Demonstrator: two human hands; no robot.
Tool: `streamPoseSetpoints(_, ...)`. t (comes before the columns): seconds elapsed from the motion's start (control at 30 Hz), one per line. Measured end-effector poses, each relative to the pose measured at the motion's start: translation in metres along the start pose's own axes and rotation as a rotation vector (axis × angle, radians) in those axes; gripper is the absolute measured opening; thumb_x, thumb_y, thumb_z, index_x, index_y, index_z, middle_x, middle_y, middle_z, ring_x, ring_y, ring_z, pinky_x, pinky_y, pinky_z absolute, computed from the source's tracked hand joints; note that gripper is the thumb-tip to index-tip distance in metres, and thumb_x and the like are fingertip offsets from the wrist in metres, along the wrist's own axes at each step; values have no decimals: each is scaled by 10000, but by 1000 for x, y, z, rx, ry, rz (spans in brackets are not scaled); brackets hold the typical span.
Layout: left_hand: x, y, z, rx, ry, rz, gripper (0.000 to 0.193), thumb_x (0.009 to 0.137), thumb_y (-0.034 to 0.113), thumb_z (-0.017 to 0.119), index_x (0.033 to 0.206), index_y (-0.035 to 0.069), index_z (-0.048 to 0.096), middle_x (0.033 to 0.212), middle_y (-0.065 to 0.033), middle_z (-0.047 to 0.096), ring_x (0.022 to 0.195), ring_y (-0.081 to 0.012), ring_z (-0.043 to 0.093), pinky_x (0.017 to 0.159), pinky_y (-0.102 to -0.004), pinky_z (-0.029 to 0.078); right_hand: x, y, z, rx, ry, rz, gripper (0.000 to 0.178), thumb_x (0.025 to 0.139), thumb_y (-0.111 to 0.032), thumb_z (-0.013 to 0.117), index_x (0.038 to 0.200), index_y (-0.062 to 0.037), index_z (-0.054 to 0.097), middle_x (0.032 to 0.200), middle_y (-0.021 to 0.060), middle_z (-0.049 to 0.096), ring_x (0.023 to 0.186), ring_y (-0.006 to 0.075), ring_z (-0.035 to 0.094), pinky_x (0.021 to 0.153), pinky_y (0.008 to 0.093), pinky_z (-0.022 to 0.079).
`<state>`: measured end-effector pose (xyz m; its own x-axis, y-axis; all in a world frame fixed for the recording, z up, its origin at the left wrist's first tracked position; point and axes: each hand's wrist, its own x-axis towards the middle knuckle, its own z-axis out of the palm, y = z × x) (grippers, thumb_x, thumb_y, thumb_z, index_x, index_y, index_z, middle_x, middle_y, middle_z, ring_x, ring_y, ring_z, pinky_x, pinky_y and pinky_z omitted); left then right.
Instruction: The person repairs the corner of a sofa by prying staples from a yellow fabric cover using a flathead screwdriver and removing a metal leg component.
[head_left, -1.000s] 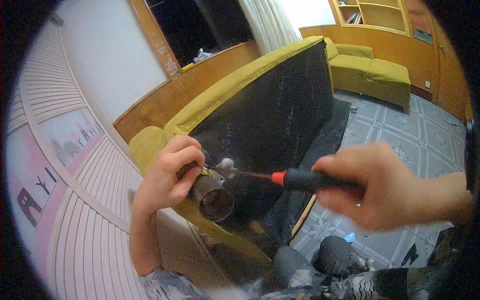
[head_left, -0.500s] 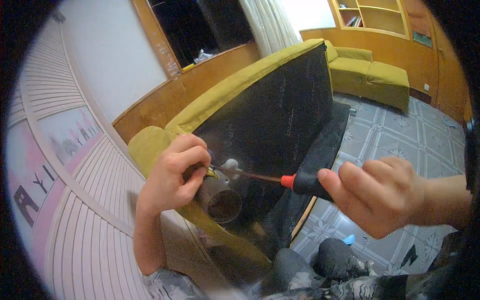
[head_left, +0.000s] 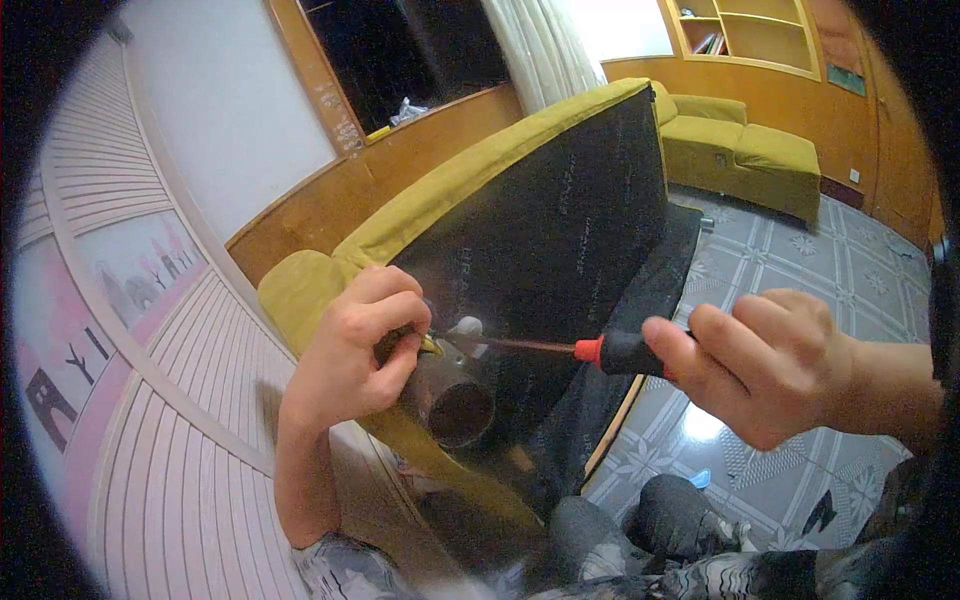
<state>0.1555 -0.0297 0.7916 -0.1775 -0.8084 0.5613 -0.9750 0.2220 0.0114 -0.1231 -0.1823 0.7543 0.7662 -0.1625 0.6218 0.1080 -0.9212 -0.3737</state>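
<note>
In my right hand (head_left: 765, 365) is a screwdriver (head_left: 620, 353) with a black and red handle. Its long shaft runs left, almost level, to the fingers of my left hand (head_left: 370, 335). Those fingers are pinched together around the tip end, where a small yellowish piece shows; I cannot make out what it is. Just below sits a metal cylinder (head_left: 460, 410) with a round, dark end, like a sofa leg. A white rounded piece (head_left: 467, 326) lies close behind the shaft. The black fabric underside (head_left: 560, 220) of a tipped yellow sofa (head_left: 480, 150) fills the middle.
Pale slatted panels (head_left: 190, 450) stand close on the left. Another yellow sofa section (head_left: 760, 145) is at the far right on the patterned tile floor (head_left: 780, 260). A small blue object (head_left: 700, 479) lies near my knees (head_left: 680, 510). Loose black fabric (head_left: 640, 310) hangs along the sofa's edge.
My right hand and the screwdriver handle have shifted slightly right and up, and the grip has turned a little. My left hand has moved a touch to the right, still pinched at the tip.
</note>
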Motion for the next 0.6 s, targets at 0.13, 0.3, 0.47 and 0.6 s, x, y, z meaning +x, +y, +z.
streamPoseSetpoints(0.13, 2, 1, -3, -8, -20, 11, 115, 638, -43, 552, 737, 7, 519, 797, -109, 509, 792, -275, 511, 693, -332, 423, 4, -4, 3, -13, -52, -31, 170, 779, -184, 592, 783, -15, 610, 582, 61, 509, 424, 118, 462, 336, 226, 296)
streamPoseSetpoints(0.3, -1, 0, -2, 8, -14, 0, 94, 619, -20, 542, 706, 7, 519, 805, -109, 514, 790, -278, 514, 696, -333, 427, 16, 13, -14, 1081, -351, 1038, 238, 811, -236, 601, 811, 2, 603, 611, 65, 563, 416, 92, 445, 333, 227, 276)
streamPoseSetpoints(0.47, 0, 4, 2, 17, 18, -34, 104, 602, -16, 522, 705, 2, 525, 810, -114, 520, 784, -278, 517, 690, -332, 432, 9, 14, -5, 423, -102, 282, 216, 777, -186, 619, 895, -5, 604, 670, 54, 553, 428, 95, 429, 345, 212, 278)
streamPoseSetpoints(0.6, 0, 7, -1, 34, 21, -57, 115, 599, -25, 510, 710, -2, 532, 804, -115, 526, 780, -278, 517, 688, -331, 434, 0, 9, -4, -462, 9, -312, 212, 749, -144, 593, 918, -17, 613, 637, 36, 493, 419, 103, 423, 349, 227, 323)
